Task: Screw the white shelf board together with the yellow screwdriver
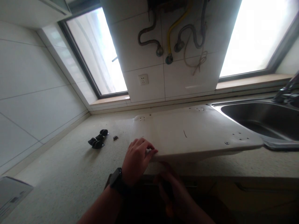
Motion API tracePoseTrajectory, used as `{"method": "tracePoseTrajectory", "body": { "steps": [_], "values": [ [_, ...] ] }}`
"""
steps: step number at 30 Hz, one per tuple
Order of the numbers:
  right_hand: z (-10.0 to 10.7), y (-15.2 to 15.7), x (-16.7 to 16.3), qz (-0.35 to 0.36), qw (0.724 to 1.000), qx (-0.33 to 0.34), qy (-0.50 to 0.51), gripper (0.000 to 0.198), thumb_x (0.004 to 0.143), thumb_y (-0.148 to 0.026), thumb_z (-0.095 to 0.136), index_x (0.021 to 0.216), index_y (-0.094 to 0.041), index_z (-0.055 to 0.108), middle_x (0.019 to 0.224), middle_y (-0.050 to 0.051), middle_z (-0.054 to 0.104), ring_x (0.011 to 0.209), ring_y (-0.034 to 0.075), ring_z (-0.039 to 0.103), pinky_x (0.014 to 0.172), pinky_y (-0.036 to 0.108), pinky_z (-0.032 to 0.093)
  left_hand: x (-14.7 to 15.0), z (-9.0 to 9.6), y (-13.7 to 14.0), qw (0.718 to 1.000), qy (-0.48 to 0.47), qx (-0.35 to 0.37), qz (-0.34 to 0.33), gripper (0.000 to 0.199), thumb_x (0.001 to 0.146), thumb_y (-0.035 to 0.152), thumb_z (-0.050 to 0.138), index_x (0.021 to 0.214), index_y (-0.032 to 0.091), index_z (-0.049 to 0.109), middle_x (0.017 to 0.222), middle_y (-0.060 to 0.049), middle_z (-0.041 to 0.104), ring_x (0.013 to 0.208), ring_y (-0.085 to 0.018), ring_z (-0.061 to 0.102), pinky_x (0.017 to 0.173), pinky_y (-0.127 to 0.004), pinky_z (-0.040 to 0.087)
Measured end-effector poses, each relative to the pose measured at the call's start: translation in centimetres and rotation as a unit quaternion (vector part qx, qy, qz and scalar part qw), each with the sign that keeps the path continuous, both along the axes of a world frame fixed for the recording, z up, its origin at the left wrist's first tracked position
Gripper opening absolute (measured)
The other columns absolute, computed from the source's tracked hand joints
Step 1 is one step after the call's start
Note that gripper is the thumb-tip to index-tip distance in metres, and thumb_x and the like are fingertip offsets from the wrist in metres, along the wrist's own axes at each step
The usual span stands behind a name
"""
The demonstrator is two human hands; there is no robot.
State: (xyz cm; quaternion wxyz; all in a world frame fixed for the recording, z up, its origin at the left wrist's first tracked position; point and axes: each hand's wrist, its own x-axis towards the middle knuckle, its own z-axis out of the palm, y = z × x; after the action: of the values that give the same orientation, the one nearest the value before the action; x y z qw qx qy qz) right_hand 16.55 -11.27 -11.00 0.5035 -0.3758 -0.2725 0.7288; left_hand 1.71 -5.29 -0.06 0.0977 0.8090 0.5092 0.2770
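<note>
One bench [70, 174] carries everything in front of you, running from the tiled wall on the left to the steel sink [261, 119] at far right. Lying flat on it is a white panel [193, 133] with small screw holes near its corners; its right end reaches over the sink's rim, and its near edge sits close to the bench's near edge.

Your left hand [136, 160], with a dark watch [116, 179] at the wrist, rests on the panel's near-left corner, fingers curled down and pressed against the edge. Your right hand [174, 189] is below the near edge of the panel, in shadow; you cannot tell whether it is spread or closed, or whether it touches the panel.

To the left, well apart from the panel, lie black caster wheels [97, 139], with a small cluster of dark screws [115, 137] just beside them.
</note>
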Motion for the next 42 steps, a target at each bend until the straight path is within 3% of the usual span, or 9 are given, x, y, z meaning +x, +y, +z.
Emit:
{"method": "tracePoseTrajectory", "body": {
  "steps": [3,8,12,19,30,36,38,40,42],
  "values": [
    [0.1,0.0,0.1,0.000,1.000,0.013,-0.004,0.067,0.083,-0.044,0.063,0.140,-0.020,0.040,0.075,-0.001,0.069,0.040,0.006,0.041,0.039,0.019,0.026,-0.3,0.1,0.2,1.000,-0.004,0.009,-0.017,0.025,0.096,0.043,0.059,0.096,0.020,0.069,0.102,-0.006,0.065,0.100,-0.019,0.054,0.091,-0.036,0.043],
    [0.2,0.0,0.1,0.007,1.000,0.009,-0.014,0.065,0.082,-0.044,0.065,0.138,-0.020,0.044,0.074,-0.001,0.068,0.039,0.006,0.040,0.038,0.021,0.024,-1.1,0.7,0.4,0.997,0.023,0.018,-0.073,0.032,0.096,0.038,0.059,0.125,0.028,0.067,0.117,-0.006,0.063,0.111,-0.020,0.053,0.103,-0.040,0.043],
    [0.0,-0.1,0.1,0.006,1.000,0.018,-0.021,0.059,0.086,-0.041,0.059,0.139,-0.020,0.042,0.076,-0.001,0.068,0.039,0.007,0.041,0.038,0.022,0.023,-1.2,1.0,0.3,0.996,0.035,-0.006,-0.079,0.023,0.097,0.032,0.056,0.111,0.030,0.074,0.110,-0.004,0.065,0.108,-0.019,0.054,0.100,-0.038,0.043],
    [-0.1,0.0,0.0,0.006,1.000,0.019,-0.016,0.064,0.085,-0.043,0.059,0.141,-0.019,0.040,0.073,-0.001,0.067,0.039,0.006,0.039,0.039,0.020,0.023,-0.8,0.7,0.3,0.998,-0.001,-0.025,-0.058,0.019,0.096,0.032,0.059,0.104,0.027,0.074,0.107,-0.004,0.067,0.107,-0.019,0.054,0.099,-0.037,0.042],
    [-0.4,0.0,-0.1,0.004,1.000,0.016,-0.024,0.068,0.084,-0.044,0.059,0.144,-0.019,0.037,0.073,0.000,0.068,0.039,0.007,0.041,0.038,0.020,0.025,-1.1,1.1,0.6,0.986,-0.151,-0.062,0.026,0.026,0.095,0.044,0.058,0.097,0.020,0.066,0.099,-0.003,0.067,0.092,-0.014,0.057,0.084,-0.028,0.044],
    [-0.9,0.1,0.0,0.001,1.000,0.005,-0.014,0.066,0.085,-0.045,0.063,0.142,-0.023,0.038,0.073,-0.002,0.066,0.043,0.007,0.044,0.038,0.018,0.027,-5.4,2.1,2.8,0.942,-0.320,-0.094,0.033,0.034,0.090,0.048,0.065,0.106,0.018,0.064,0.096,-0.003,0.069,0.080,-0.010,0.058,0.072,-0.022,0.045],
    [-0.9,0.1,0.0,0.006,1.000,0.006,-0.018,0.066,0.085,-0.045,0.062,0.142,-0.024,0.037,0.073,-0.002,0.066,0.043,0.007,0.043,0.038,0.018,0.027,-8.0,2.1,4.0,0.909,-0.402,-0.096,0.044,0.035,0.086,0.047,0.069,0.104,0.018,0.063,0.093,-0.002,0.069,0.071,-0.007,0.054,0.064,-0.020,0.043],
    [-0.8,0.1,0.0,0.013,0.999,0.017,-0.025,0.067,0.085,-0.046,0.062,0.142,-0.024,0.036,0.073,-0.003,0.066,0.041,0.006,0.040,0.037,0.019,0.026,-10.9,1.6,5.2,0.861,-0.488,-0.124,0.067,0.040,0.083,0.048,0.072,0.107,0.018,0.061,0.104,-0.005,0.070,0.077,-0.009,0.060,0.065,-0.021,0.046],
    [-0.7,0.1,0.0,0.017,0.999,0.018,-0.033,0.067,0.084,-0.048,0.061,0.142,-0.024,0.036,0.073,-0.002,0.066,0.040,0.006,0.039,0.037,0.019,0.024,-13.9,0.3,6.5,0.831,-0.525,-0.145,0.119,0.048,0.076,0.048,0.075,0.110,0.018,0.059,0.110,-0.007,0.070,0.081,-0.011,0.063,0.067,-0.021,0.049]
  ]
}}
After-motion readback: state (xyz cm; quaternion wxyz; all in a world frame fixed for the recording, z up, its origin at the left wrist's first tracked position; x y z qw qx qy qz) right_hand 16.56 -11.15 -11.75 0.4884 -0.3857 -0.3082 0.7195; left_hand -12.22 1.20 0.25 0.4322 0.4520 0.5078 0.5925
